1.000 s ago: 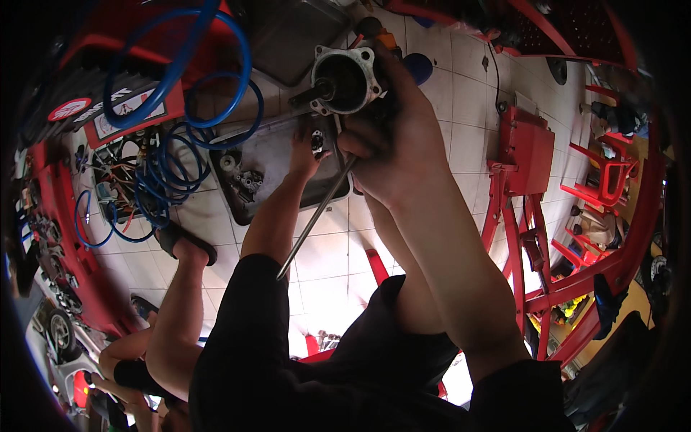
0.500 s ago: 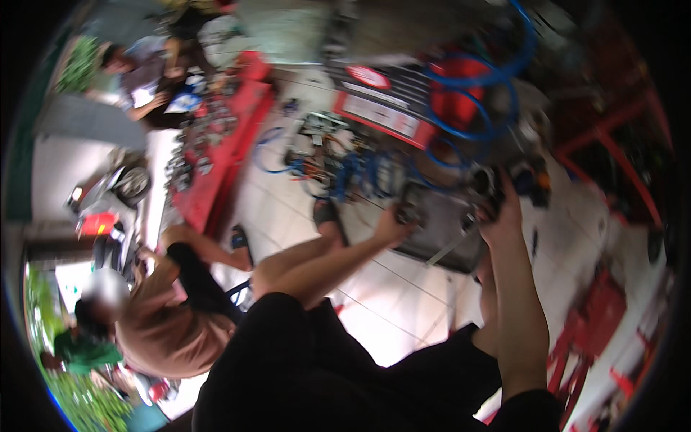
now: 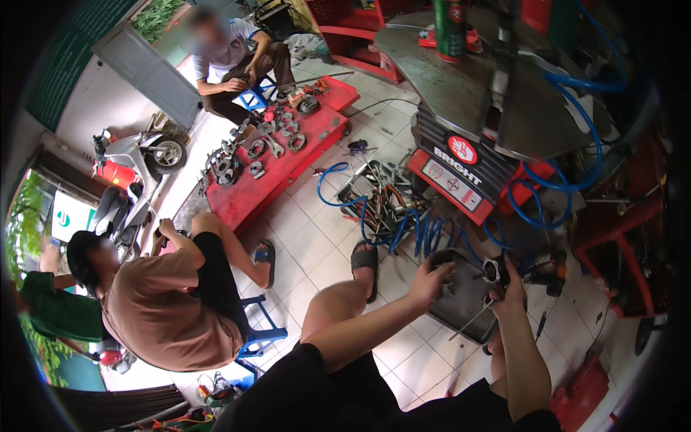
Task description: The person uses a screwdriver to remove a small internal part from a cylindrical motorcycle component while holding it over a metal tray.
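Observation:
Over a grey metal tray (image 3: 466, 263) on the floor, my right hand (image 3: 511, 294) grips a dark metal housing with a round, pale-rimmed opening (image 3: 491, 271). Left of it, my left hand (image 3: 427, 284) is closed, its fingers curled around a small grey metal part (image 3: 447, 289) that is mostly hidden. A thin, light rod (image 3: 469, 321) slants from below my right hand across the tray's near edge. Whether my right hand also holds the rod, I cannot tell.
A blue coiled air hose (image 3: 425, 232) runs beside a tool-filled tray (image 3: 381, 193). Right of my hands lies a yellow-and-black power drill (image 3: 553, 273). A red low platform (image 3: 252, 193) carries metal parts. One person (image 3: 169, 302) sits at left; another (image 3: 230, 61) sits farther back.
The view has shifted and sharpened, so the scene sits differently in the picture. Both hands remain over the tray, with the metal housing still in my right hand.

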`<act>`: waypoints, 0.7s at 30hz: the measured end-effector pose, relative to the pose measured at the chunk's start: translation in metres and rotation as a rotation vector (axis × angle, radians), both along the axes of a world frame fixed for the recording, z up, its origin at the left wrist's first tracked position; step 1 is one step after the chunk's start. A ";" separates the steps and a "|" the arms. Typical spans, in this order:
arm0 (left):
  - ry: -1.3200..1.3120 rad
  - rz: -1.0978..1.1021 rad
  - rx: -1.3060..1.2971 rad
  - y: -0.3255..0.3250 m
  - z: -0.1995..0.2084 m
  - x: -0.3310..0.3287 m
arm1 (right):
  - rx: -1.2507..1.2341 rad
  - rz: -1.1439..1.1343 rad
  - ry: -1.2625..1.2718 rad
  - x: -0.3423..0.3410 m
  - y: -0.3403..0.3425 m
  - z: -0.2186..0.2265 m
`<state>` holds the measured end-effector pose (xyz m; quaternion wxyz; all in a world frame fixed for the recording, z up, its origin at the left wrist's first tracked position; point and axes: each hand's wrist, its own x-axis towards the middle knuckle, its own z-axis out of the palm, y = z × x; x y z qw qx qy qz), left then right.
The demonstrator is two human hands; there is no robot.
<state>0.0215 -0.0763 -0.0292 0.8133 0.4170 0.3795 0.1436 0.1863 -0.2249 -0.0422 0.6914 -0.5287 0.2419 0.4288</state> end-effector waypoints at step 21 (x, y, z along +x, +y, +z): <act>-0.040 -0.679 0.243 0.030 0.019 0.026 | -0.049 0.344 -0.857 -0.027 0.018 0.031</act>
